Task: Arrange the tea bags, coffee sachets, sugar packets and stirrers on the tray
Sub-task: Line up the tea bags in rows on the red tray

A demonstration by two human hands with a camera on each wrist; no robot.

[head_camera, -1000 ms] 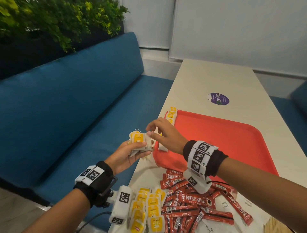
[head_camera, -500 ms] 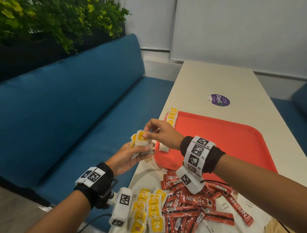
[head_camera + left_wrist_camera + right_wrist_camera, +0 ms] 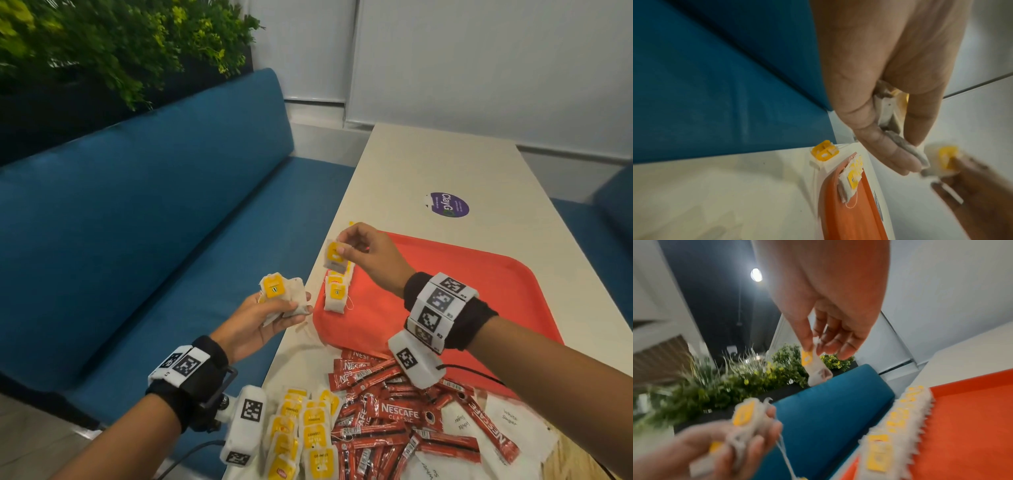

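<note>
Our right hand (image 3: 368, 258) is raised over the left edge of the red tray (image 3: 462, 294), thumb and forefinger pinching a single tea bag (image 3: 335, 256) that hangs from its top edge. Our left hand (image 3: 260, 322) is held palm-up just off the table's left edge, fingers and thumb curled round a small bunch of tea bags (image 3: 284, 297). On the tray, a row of tea bags (image 3: 337, 293) lies overlapped along the left rim, directly below the hanging bag; the rest of the tray floor shows bare red. On the beige table (image 3: 411, 161) near us lie a loose group of yellow-tagged tea bags (image 3: 305, 435), a heap of red coffee sachets (image 3: 394, 418), and white sugar packets (image 3: 507, 421) partly beneath them. A purple sticker (image 3: 448, 204) sits beyond the tray. A blue bench seat (image 3: 137, 222) runs along the left, with green foliage (image 3: 120, 44) behind it.
</note>
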